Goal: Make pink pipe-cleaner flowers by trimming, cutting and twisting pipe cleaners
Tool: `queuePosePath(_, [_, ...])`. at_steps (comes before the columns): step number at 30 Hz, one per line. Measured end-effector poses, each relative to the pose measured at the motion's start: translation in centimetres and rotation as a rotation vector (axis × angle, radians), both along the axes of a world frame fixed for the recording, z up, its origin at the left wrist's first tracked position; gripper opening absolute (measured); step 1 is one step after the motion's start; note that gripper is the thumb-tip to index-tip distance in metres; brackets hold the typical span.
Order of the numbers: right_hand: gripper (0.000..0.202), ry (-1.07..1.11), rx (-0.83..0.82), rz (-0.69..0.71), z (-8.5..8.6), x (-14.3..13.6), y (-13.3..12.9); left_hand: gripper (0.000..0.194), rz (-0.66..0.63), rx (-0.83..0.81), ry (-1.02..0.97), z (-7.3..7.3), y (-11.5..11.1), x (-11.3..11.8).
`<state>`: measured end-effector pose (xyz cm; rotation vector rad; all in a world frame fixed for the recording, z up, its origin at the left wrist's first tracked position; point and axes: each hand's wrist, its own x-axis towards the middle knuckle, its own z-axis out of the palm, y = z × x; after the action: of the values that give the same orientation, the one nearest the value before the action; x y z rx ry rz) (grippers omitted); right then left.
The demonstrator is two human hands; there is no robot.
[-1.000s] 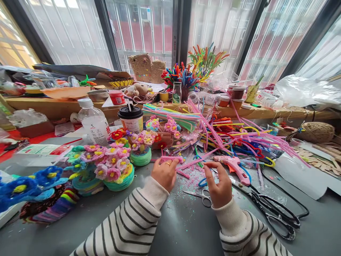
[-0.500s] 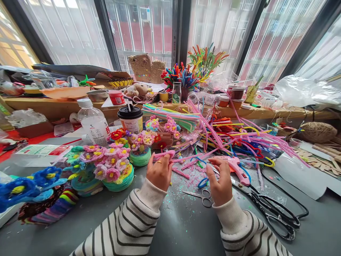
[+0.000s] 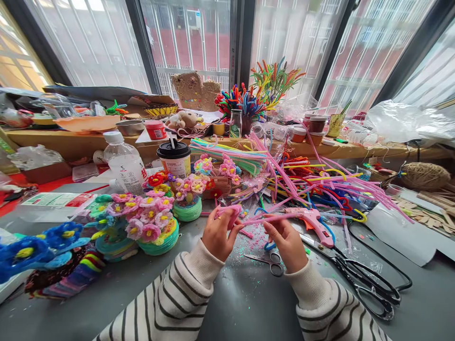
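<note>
A fuzzy pink pipe cleaner (image 3: 254, 219) stretches between my two hands, its left end bent into loops. My left hand (image 3: 221, 235) is closed on the looped part, with a ring on one finger. The straight length passes through the pinched fingers of my right hand (image 3: 287, 244) and sticks out a little to the right. Below and between the hands lie small scissors (image 3: 272, 263) on the grey table. A pink glue gun (image 3: 316, 226) rests just right of my right hand, beside large black-handled scissors (image 3: 360, 277).
Pots of pipe-cleaner flowers (image 3: 152, 218) stand at the left, near a plastic bottle (image 3: 124, 161) and a lidded cup (image 3: 174, 158). A heap of loose pipe cleaners (image 3: 320, 177) spreads behind my hands. Glitter and pink scraps dot the table (image 3: 249, 303). A cluttered ledge (image 3: 199, 141) runs along the windows.
My right hand has moved slightly and closed on the straight length of the pink pipe cleaner. My left hand has turned and shifted a little right, and the length now spans both hands.
</note>
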<state>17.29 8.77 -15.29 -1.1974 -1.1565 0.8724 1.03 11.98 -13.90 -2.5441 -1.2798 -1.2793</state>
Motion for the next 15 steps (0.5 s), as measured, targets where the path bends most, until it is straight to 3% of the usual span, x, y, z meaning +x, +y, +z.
queuePosePath(3, [0.023,0.220,-0.053,0.040,0.0,-0.1,0.1,0.030,-0.069,-0.069,-0.008,0.1,-0.1,0.1])
queuePosePath(7, [0.018,0.402,-0.088,-0.005,0.1,0.0,0.2,0.032,-0.115,-0.131,0.014,0.1,0.0,0.1])
queuePosePath(12, [0.018,0.534,-0.069,-0.165,0.4,0.8,0.4,0.033,-0.080,-0.105,-0.013,-0.1,0.3,0.0])
queuePosePath(15, [0.018,0.529,-0.070,-0.165,0.5,1.0,0.4,0.030,-0.047,-0.077,-0.089,0.1,0.2,-0.1])
